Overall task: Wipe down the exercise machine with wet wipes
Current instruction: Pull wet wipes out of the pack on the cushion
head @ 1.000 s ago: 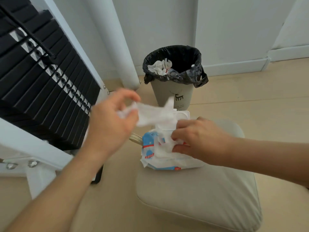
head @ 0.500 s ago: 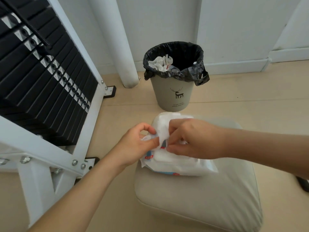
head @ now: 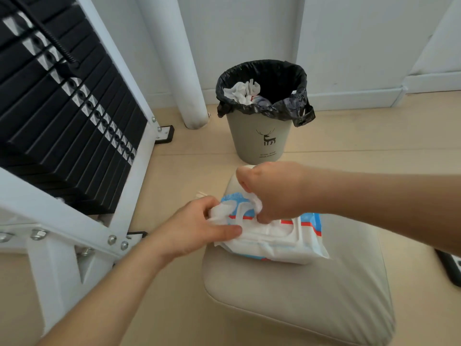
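A blue-and-white wet wipe pack [head: 282, 243] lies on a beige cushioned seat [head: 311, 295]. My left hand [head: 192, 231] grips a crumpled white wet wipe [head: 220, 212] against the pack's left end, thumb along the pack's edge. My right hand [head: 274, 191] comes in from the right, its fingers curled down and pinching the top of the pack at its opening. The exercise machine stands at the left: a white frame [head: 74, 218] around a black weight stack [head: 69, 108].
A beige bin [head: 262, 138] with a black bag holds used white wipes, just beyond the seat. A white pillar [head: 179, 71] stands beside it against the wall. A dark object [head: 451, 268] lies on the wooden floor at the right edge.
My left hand, which held a pulled-out wipe up high, has come down to the pack's left end. My right hand has shifted up over the pack's top. The view has tilted slightly.
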{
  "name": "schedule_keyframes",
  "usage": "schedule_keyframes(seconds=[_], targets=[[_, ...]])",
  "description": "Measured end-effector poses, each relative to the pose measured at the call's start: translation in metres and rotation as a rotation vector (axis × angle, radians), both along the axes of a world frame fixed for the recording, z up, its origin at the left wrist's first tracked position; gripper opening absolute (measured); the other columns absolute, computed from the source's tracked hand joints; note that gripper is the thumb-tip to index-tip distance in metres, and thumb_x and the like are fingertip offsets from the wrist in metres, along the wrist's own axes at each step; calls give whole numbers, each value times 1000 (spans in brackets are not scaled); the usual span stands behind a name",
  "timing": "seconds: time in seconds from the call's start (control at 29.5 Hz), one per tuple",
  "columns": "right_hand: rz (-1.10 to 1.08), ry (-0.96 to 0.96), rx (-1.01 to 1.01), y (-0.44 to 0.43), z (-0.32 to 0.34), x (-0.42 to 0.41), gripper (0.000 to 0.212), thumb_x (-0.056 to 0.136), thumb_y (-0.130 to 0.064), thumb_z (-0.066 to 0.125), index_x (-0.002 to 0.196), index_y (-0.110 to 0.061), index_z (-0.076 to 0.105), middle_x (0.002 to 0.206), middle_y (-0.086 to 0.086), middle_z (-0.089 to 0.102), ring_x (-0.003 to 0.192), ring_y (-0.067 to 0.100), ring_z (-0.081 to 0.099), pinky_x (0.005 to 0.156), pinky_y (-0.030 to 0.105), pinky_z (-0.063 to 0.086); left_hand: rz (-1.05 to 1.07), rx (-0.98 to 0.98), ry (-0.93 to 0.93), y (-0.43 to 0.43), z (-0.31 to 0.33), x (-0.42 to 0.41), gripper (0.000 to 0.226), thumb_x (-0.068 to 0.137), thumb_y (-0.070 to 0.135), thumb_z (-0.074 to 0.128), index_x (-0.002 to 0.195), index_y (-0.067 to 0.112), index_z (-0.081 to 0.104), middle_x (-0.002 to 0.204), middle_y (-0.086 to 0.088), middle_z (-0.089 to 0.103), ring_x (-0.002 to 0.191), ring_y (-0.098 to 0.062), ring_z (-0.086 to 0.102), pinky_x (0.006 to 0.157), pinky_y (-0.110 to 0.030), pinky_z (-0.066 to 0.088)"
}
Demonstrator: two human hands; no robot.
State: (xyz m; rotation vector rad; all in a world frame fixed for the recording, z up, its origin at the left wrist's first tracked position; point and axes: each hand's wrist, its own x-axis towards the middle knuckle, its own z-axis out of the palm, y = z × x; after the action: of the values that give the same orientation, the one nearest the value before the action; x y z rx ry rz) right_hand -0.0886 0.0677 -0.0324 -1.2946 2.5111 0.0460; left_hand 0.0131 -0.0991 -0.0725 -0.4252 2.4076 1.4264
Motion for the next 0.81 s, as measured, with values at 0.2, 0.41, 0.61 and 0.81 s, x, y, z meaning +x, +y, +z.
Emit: schedule_keyframes(seconds=[0.2, 0.41, 0.61, 0.81], targets=[[29, -60, -88, 4, -8, 2, 47, 76, -39, 73, 117, -29, 52, 85, -12, 45, 82, 17, 49, 53, 27, 33, 171, 49, 114, 24, -19, 0, 52, 51, 42, 74, 95, 16, 61, 87, 2, 70, 78, -16, 65, 72, -38, 54], [16, 5, -313, 27, -21, 10, 16, 82, -34, 70, 90, -24, 59, 87, -8, 54, 83, 19, 53, 71, 35, 46, 335, 390, 215, 42, -18, 4, 31, 65, 17, 60, 85, -6, 53, 73, -13, 56, 68, -20, 53, 56, -28, 42], [-46, -83, -494, 63, -31, 12, 14, 88, -33, 69, 94, -25, 79, 86, -11, 60, 76, 8, 56, 74, 25, 46, 451, 571, 236, 59, -31, 3, 29, 64, 11, 63, 83, -7, 49, 82, -10, 52, 77, -24, 48, 69, -41, 38], [134, -7, -465, 67, -33, 5, 18, 90, -25, 60, 92, -22, 77, 84, -3, 67, 65, 2, 56, 60, 25, 47, 440, 512, 311, 72, -33, -3, 16, 68, 10, 64, 78, 10, 52, 71, -6, 54, 66, -17, 50, 56, -28, 42]])
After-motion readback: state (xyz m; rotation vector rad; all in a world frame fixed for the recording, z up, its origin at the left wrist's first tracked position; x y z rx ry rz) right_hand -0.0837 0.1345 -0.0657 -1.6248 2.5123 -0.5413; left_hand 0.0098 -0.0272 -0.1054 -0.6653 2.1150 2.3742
